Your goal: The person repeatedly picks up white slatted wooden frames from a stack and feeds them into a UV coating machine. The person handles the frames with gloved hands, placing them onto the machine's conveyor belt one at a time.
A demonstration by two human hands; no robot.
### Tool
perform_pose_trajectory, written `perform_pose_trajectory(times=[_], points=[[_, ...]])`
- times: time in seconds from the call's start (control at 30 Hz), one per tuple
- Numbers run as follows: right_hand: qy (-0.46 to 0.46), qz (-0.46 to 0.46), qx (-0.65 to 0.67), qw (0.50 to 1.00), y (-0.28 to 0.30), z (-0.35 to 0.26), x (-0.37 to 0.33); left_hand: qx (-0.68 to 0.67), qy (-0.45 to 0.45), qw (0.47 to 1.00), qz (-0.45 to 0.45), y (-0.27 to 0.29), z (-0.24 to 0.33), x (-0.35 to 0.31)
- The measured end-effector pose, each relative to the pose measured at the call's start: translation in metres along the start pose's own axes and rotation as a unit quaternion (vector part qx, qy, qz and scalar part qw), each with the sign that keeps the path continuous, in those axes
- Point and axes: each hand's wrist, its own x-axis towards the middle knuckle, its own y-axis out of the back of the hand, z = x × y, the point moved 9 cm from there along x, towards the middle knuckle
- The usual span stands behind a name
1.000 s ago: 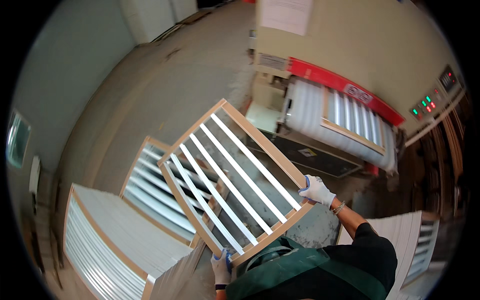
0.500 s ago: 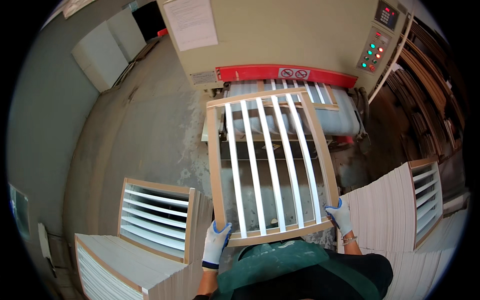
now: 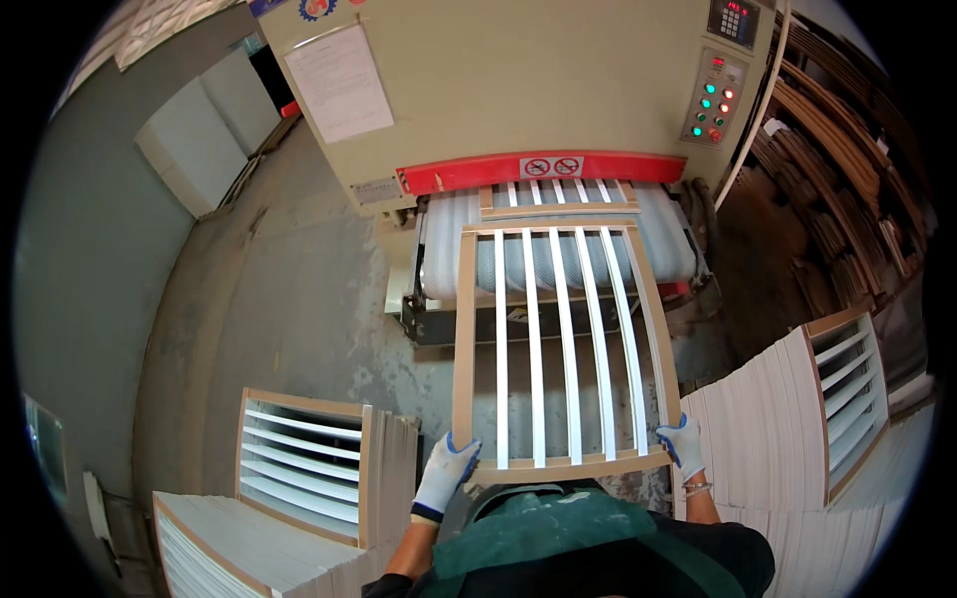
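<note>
My left hand (image 3: pixel 446 471), in a white and blue glove, is closed on the near left corner of a slatted frame (image 3: pixel 565 349) with a tan border and several white slats. At its near right corner, my right hand (image 3: pixel 684 446), gloved alike, grips the same frame. The frame's far end lies over the pale mesh conveyor belt (image 3: pixel 454 249); whether it touches the belt I cannot tell. Just beyond, a second slatted frame (image 3: pixel 560 210) rests on the belt, partly hidden under the red bar (image 3: pixel 454 178) of the machine.
A large beige machine (image 3: pixel 518 80) with a control panel (image 3: pixel 714 95) of lit buttons stands ahead. Stacked slatted frames (image 3: pixel 304 463) rise at my left, with another tall stack (image 3: pixel 758 429) close by my right hand. Brown boards (image 3: pixel 832 130) are piled at the far right.
The held frame has moved slightly right and come straighter in line with the belt. The second frame has gone farther in under the red bar. My view has shifted a little.
</note>
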Motion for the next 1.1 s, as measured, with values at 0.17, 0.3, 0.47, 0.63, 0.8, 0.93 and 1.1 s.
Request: perform_pose_trajectory(times=[0.17,0.3,0.47,0.63,0.8,0.93,1.1], points=[[0.036,0.029,-0.044,0.998,0.007,-0.018,0.044,0.012,-0.035,0.999,0.003,-0.012,0.023,0.025],[0.061,-0.021,-0.033,0.997,0.003,-0.044,0.064,0.004,-0.047,0.999,-0.004,-0.010,0.024,0.047],[0.072,-0.043,-0.020,0.996,-0.001,-0.057,0.095,0.274,-0.347,0.895,0.053,-0.007,0.069,0.034],[0.103,-0.076,0.024,0.991,-0.010,-0.064,0.127,0.038,-0.050,0.995,-0.078,-0.011,0.035,0.045],[0.043,-0.112,0.025,0.992,-0.008,-0.065,0.139,-0.069,0.011,0.996,-0.046,-0.014,0.030,0.066],[0.087,-0.118,0.055,0.988,-0.010,-0.088,0.135,-0.142,0.012,0.989,-0.028,-0.021,0.009,0.090],[0.051,-0.104,0.091,0.989,-0.013,-0.088,0.132,-0.225,-0.134,0.965,-0.003,-0.027,0.005,0.120]])
